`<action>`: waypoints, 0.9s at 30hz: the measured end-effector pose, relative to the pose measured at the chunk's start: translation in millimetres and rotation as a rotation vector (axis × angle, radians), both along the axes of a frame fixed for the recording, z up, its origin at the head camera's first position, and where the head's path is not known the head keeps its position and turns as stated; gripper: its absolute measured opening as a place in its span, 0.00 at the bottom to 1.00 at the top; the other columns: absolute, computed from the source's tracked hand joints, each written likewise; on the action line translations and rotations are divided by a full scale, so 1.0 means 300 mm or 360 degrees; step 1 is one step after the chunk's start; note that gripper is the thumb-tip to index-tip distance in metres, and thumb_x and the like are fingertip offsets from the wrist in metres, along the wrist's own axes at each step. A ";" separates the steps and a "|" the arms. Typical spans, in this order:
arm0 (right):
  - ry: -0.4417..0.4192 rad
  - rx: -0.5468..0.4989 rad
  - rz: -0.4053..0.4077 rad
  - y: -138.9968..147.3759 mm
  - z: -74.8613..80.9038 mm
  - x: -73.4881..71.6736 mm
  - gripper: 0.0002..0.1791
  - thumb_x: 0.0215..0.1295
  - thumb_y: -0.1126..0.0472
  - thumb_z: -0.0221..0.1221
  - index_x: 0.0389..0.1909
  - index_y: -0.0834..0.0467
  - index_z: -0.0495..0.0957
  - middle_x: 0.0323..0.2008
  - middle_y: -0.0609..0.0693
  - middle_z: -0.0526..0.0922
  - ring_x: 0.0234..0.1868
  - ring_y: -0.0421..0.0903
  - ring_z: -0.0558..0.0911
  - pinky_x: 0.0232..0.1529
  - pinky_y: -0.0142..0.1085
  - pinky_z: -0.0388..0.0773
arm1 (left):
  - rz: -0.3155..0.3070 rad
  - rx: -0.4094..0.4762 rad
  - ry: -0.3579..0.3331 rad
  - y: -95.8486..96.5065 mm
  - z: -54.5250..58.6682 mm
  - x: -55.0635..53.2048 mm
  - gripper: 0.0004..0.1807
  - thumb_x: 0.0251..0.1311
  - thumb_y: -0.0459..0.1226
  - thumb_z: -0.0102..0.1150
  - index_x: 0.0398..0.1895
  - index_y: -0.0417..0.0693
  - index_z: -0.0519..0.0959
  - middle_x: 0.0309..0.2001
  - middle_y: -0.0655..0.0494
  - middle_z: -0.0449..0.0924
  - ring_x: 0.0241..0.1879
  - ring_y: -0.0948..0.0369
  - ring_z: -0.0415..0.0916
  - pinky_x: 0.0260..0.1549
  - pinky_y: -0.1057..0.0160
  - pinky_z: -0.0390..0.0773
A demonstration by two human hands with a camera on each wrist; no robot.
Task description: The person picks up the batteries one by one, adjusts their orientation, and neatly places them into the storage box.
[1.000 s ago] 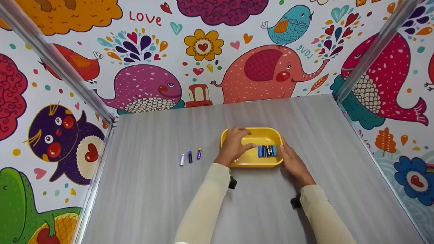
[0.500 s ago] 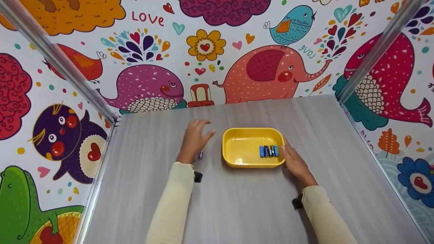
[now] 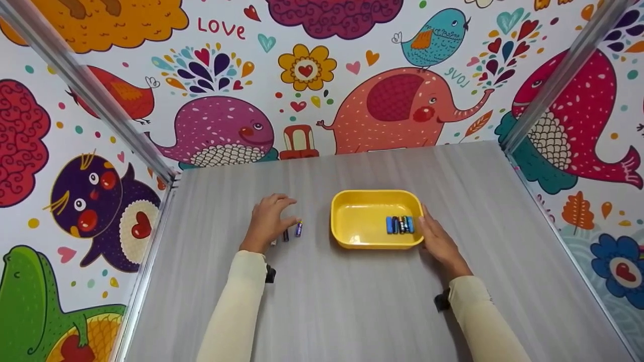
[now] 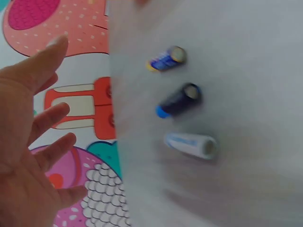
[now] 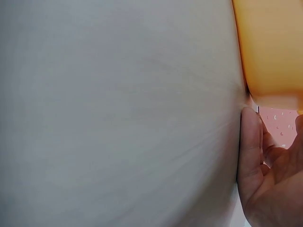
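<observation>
My left hand (image 3: 269, 221) hovers over three batteries on the table, fingers spread and holding nothing. In the left wrist view these are a white battery (image 4: 189, 144), a black battery (image 4: 179, 100) with a blue end, and a purple-blue battery (image 4: 167, 59) with a yellow end. From the head, the hand mostly covers the white one. My right hand (image 3: 440, 244) rests along the right side of a yellow tray (image 3: 358, 221), its fingers extended against the outer wall. Inside the tray, several batteries (image 3: 400, 224) in blue and dark colours stand side by side near the right wall.
The grey wood-grain table (image 3: 332, 306) meets a wall (image 3: 302, 115) printed with cartoon animals at the back. Metal posts (image 3: 548, 85) rise at both back corners. Black wrist cameras (image 3: 441, 300) sit under the sleeves.
My left hand has left the tray with nothing in it and moved left to above the three loose batteries. The right hand stays at the tray's side.
</observation>
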State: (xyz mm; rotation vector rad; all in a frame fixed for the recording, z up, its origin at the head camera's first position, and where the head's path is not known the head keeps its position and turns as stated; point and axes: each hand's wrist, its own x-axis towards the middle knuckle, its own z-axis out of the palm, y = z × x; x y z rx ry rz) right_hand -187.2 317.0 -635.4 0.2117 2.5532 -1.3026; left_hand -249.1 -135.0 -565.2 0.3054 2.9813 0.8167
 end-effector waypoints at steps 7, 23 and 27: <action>0.0101 0.0027 0.0033 0.007 -0.007 0.000 0.39 0.78 0.30 0.29 0.83 0.39 0.34 0.78 0.63 0.55 0.63 0.62 0.69 0.46 0.41 0.75 | -0.0047 -0.0139 -0.0075 -0.029 -0.071 0.012 0.31 0.56 0.52 0.75 0.64 0.63 0.80 0.71 0.53 0.72 0.73 0.47 0.64 0.70 0.25 0.52; 0.0117 0.0050 0.0041 0.005 -0.004 0.002 0.40 0.76 0.28 0.27 0.83 0.40 0.34 0.72 0.65 0.61 0.59 0.61 0.72 0.47 0.44 0.76 | 0.0006 -0.0135 -0.0187 -0.025 -0.182 0.038 0.38 0.54 0.55 0.75 0.70 0.72 0.73 0.73 0.54 0.68 0.74 0.47 0.60 0.69 0.24 0.51; 0.0113 0.0031 0.0025 0.005 -0.004 0.002 0.40 0.76 0.28 0.28 0.83 0.39 0.35 0.69 0.64 0.63 0.51 0.59 0.75 0.41 0.39 0.76 | 0.0012 -0.0136 -0.0189 -0.022 -0.196 0.036 0.38 0.55 0.55 0.74 0.71 0.73 0.72 0.73 0.55 0.68 0.74 0.48 0.59 0.69 0.25 0.53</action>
